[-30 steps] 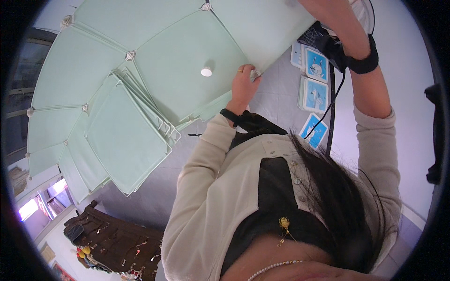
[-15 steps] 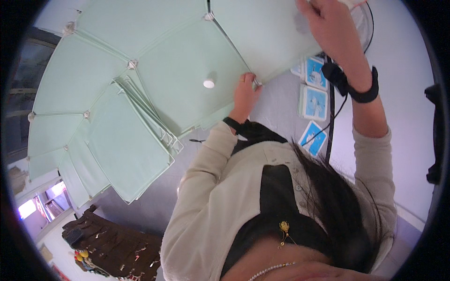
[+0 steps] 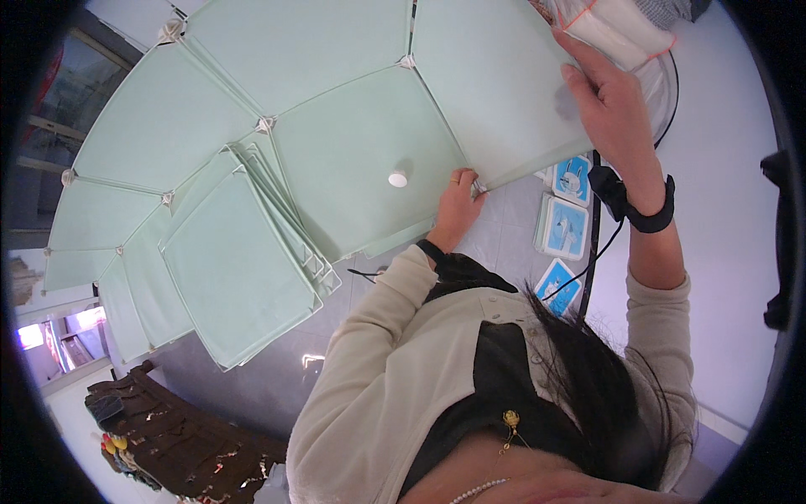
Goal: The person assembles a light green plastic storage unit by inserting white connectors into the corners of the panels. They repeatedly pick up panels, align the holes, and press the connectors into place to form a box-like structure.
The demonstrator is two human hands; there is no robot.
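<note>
While both hands work at one pale green panel [image 3: 495, 92], only the head view shows the scene. The left hand [image 3: 457, 206] pinches the panel's near corner, fingers curled shut around a small white connector [image 3: 479, 186] there, so the panel spreads away from that grip toward the far right. The right hand [image 3: 617, 109] lies flat on the panel's right edge, fingers stretched out and pressing on the surface; whether the thumb wraps beneath the edge cannot be told. The panel is roughly square, its near edge running from the left hand's corner rightward and slightly farther, up to the right wrist, which wears a black band [image 3: 646, 214].

This panel joins a neighbouring green panel [image 3: 361, 160] on its left, which bears a small white knob [image 3: 398, 178]. More joined panels fan out to the far left, and a loose stack of green panels [image 3: 239, 273] lies at the near left, tilted. On the grey floor [image 3: 504, 239] just right of the left hand lie three blue and white cards [image 3: 564, 227]. A black cable [image 3: 592, 252] runs past them. A dark wooden stand [image 3: 168, 437] sits at the near left.
</note>
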